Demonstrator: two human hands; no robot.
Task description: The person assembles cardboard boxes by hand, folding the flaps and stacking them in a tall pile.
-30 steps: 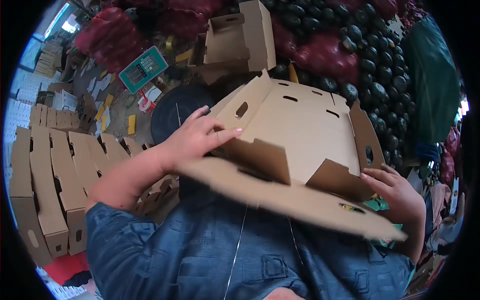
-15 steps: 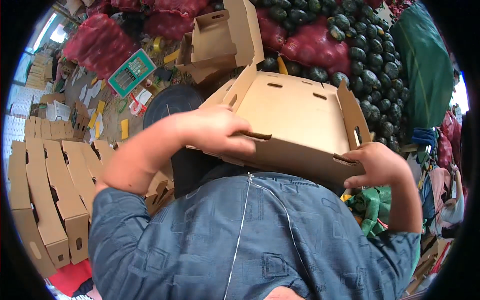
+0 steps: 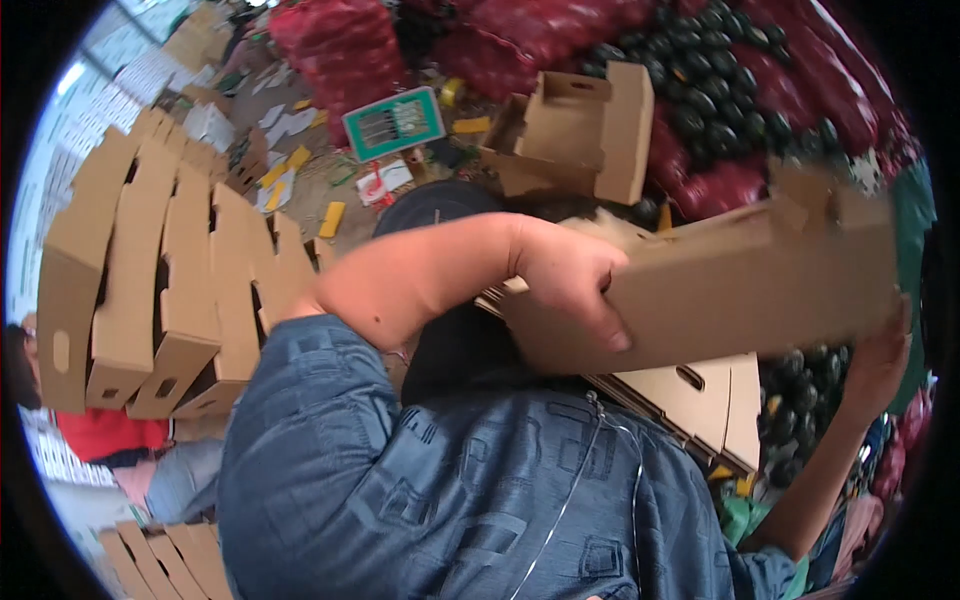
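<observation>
A brown cardboard box [image 3: 720, 280] is held up in front of me, tilted so that one long side faces me. My left hand [image 3: 575, 282] grips its left end, with the thumb on the near face and the other fingers mostly hidden behind. At the lower right corner my right hand [image 3: 882, 362] holds the box; it is blurred and its fingers are partly hidden. Beneath the box lie flat cardboard blanks [image 3: 710, 405] with slotted handle holes, close to my body.
Folded cardboard boxes [image 3: 185, 290] stand in rows at the left. An open box [image 3: 570, 125] sits ahead, near a green-framed scale or panel [image 3: 395, 123]. Red mesh sacks [image 3: 340, 50] and dark green squashes [image 3: 710, 90] are piled at the back. Someone in red [image 3: 110, 435] is at far left.
The box has swung to the right and tipped up, its long side now facing me. Both hands moved right with it, and my view has turned left. The flat blanks beneath now show.
</observation>
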